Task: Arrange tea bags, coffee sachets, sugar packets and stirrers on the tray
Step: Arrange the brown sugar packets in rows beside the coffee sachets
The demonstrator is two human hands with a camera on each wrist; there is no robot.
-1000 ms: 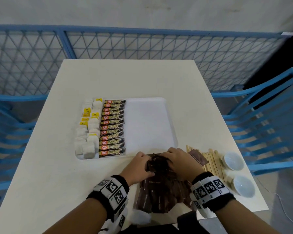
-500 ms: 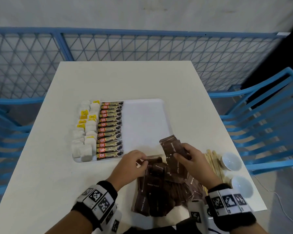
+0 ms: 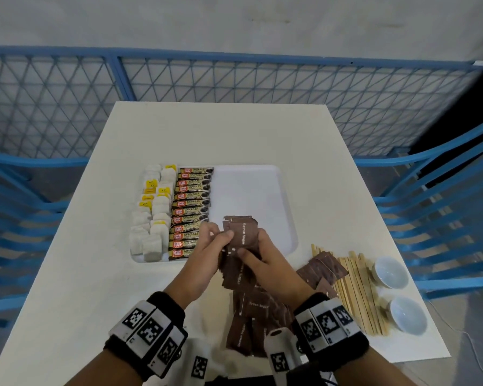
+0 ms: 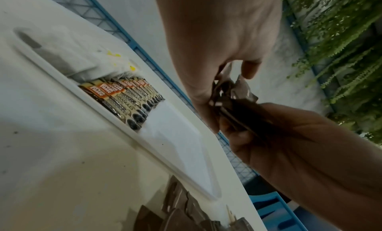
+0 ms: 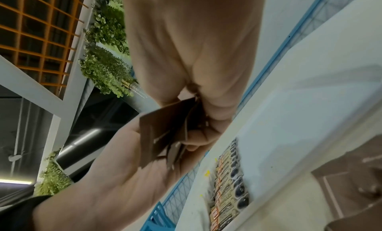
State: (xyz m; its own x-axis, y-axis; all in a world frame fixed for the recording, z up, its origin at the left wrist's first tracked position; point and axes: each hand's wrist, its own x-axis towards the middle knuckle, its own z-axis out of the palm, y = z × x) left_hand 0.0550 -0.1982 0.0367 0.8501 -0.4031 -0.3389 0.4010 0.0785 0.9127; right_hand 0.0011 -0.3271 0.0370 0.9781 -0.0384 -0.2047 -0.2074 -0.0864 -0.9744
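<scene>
Both hands hold a bunch of brown sugar packets (image 3: 241,232) above the near edge of the white tray (image 3: 262,196). My left hand (image 3: 211,242) pinches the bunch's left side; my right hand (image 3: 258,256) grips it from the right, thumb on front. The bunch (image 4: 231,94) shows between the fingers in the left wrist view, and in the right wrist view as a fanned stack (image 5: 165,133). Tea bags (image 3: 152,215) fill the tray's left column, coffee sachets (image 3: 191,210) the row beside them. More sugar packets (image 3: 251,310) lie heaped on the table below my hands. Wooden stirrers (image 3: 357,288) lie right of the heap.
Two small white bowls (image 3: 389,273) (image 3: 407,316) stand near the table's right edge, beside the stirrers. Blue chairs (image 3: 441,207) flank the table on both sides, and a blue mesh fence (image 3: 234,84) runs behind it. The tray's right half is bare.
Both hands have risen from the heap on the table with a bunch of sugar packets. They now hold it together over the tray's near edge.
</scene>
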